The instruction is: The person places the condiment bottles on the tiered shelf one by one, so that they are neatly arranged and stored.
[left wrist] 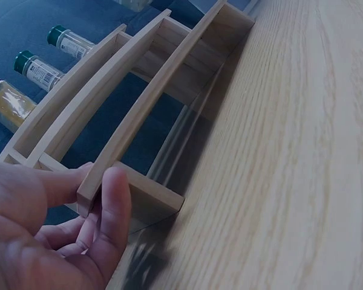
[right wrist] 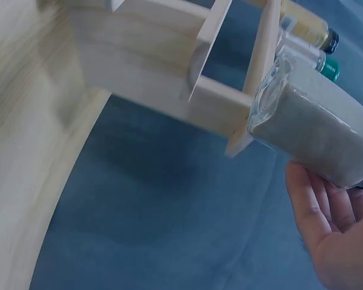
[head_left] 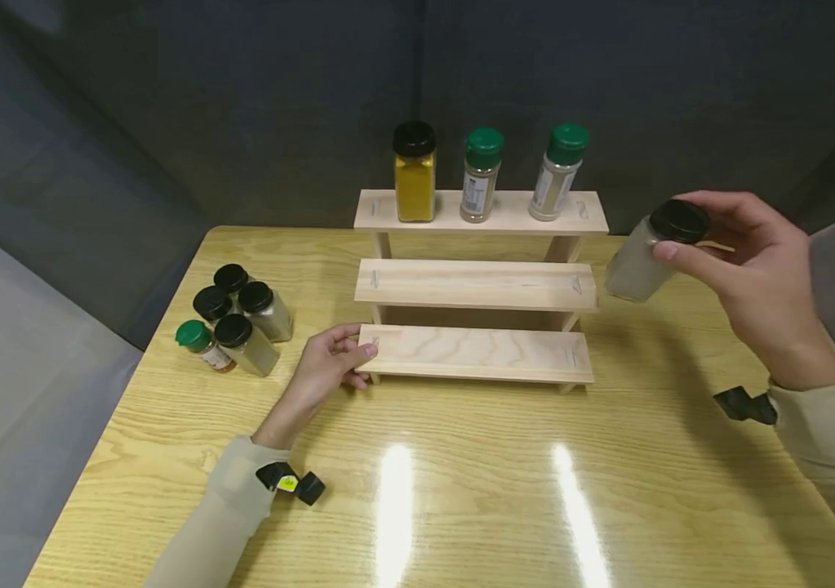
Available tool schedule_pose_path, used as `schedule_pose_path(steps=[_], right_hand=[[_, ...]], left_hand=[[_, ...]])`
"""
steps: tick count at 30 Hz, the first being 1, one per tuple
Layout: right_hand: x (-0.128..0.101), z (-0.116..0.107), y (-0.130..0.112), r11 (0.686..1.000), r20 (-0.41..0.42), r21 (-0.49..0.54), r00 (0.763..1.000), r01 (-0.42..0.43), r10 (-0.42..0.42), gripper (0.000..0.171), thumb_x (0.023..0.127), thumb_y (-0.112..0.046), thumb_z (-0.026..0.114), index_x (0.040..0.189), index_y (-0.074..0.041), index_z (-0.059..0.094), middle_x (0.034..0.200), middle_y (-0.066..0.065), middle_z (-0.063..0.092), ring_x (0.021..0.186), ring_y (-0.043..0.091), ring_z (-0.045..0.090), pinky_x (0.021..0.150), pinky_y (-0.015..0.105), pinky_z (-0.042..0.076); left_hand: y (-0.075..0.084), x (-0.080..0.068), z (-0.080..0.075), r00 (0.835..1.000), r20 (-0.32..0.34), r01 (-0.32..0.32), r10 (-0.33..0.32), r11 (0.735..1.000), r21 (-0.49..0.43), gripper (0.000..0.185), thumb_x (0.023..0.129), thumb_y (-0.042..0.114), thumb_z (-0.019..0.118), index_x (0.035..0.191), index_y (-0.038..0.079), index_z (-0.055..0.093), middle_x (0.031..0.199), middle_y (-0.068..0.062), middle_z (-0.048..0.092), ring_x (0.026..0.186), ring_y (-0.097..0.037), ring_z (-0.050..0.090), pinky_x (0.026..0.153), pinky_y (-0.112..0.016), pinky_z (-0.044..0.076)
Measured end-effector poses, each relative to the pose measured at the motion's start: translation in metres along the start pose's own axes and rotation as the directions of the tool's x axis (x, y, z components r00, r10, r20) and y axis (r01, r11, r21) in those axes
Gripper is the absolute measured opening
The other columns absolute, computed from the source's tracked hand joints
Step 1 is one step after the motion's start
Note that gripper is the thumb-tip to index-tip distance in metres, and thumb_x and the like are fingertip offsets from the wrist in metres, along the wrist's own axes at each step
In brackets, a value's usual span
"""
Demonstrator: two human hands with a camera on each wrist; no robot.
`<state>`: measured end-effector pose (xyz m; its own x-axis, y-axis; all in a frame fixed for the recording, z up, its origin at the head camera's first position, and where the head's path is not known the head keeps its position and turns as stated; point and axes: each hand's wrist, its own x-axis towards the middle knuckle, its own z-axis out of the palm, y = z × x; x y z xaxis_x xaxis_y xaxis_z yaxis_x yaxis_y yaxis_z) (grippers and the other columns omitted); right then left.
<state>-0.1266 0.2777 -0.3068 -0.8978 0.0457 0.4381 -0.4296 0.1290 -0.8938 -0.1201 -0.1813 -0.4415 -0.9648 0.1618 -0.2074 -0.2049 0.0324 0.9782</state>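
Observation:
My right hand [head_left: 762, 278] grips a spice jar [head_left: 636, 265] near its black lid. The jar hangs tilted in the air, right of a three-tier wooden rack [head_left: 476, 353]. In the right wrist view, greyish contents fill the clear jar [right wrist: 317, 121]. At the rack's lowest shelf, my left hand [head_left: 322, 363] pinches the left end, thumb on top; the left wrist view shows fingers around the board's end [left wrist: 103, 181]. Along the top shelf stand a black-lidded jar of yellow spice [head_left: 415, 188] and two green-capped shakers [head_left: 479, 188]. The middle and lowest shelves hold no jars.
To the left of the rack, several black-lidded jars [head_left: 255, 351] cluster on the wooden table [head_left: 476, 474] with a green-capped shaker [head_left: 213, 356]. A dark curtain [head_left: 299, 106] hangs behind the table's back edge.

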Motion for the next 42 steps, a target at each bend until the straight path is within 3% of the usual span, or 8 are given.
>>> schedule_pose_path(steps=[12,17,27,42], right_hand=[[0.009,0.037,0.002,0.995,0.064,0.094,0.998,-0.026,0.020,0.048,0.087,0.018,0.081,0.133,0.005,0.072,0.123,0.014,0.070,0.105,0.021,0.068,0.087,0.017,0.062],[0.012,0.050,0.004,0.995,0.084,0.093,0.996,-0.032,0.024,0.049,0.087,0.016,0.083,0.133,0.004,0.073,0.119,0.014,0.070,0.100,0.021,0.067,0.084,0.017,0.062],[0.013,0.063,0.011,0.999,0.129,-0.024,0.991,-0.040,0.043,0.050,0.088,0.012,0.085,0.135,-0.001,0.073,0.119,0.011,0.070,0.103,0.020,0.067,0.086,0.016,0.062],[0.016,0.074,0.020,0.999,0.154,-0.002,0.987,-0.049,0.049,0.050,0.088,0.013,0.085,0.135,-0.001,0.073,0.120,0.011,0.070,0.104,0.019,0.068,0.087,0.017,0.063]], left_hand=[[0.000,0.000,-0.002,1.000,0.008,-0.003,0.003,1.000,0.015,0.058,0.107,0.001,0.070,0.157,-0.013,0.045,0.093,-0.010,0.060,0.065,-0.014,0.068,0.058,-0.025,0.065],[0.000,0.001,-0.001,1.000,0.005,0.000,0.000,1.000,0.018,0.058,0.107,0.001,0.070,0.157,-0.014,0.045,0.094,-0.010,0.060,0.064,-0.014,0.068,0.058,-0.024,0.065],[0.000,0.001,-0.001,1.000,0.004,0.004,-0.005,1.000,0.025,0.056,0.107,0.001,0.070,0.156,-0.014,0.047,0.093,-0.010,0.061,0.063,-0.014,0.068,0.057,-0.024,0.064],[0.000,0.002,-0.001,1.000,0.005,0.003,-0.003,1.000,0.003,0.052,0.107,-0.001,0.069,0.153,-0.014,0.049,0.092,-0.010,0.062,0.063,-0.014,0.067,0.056,-0.024,0.064]])
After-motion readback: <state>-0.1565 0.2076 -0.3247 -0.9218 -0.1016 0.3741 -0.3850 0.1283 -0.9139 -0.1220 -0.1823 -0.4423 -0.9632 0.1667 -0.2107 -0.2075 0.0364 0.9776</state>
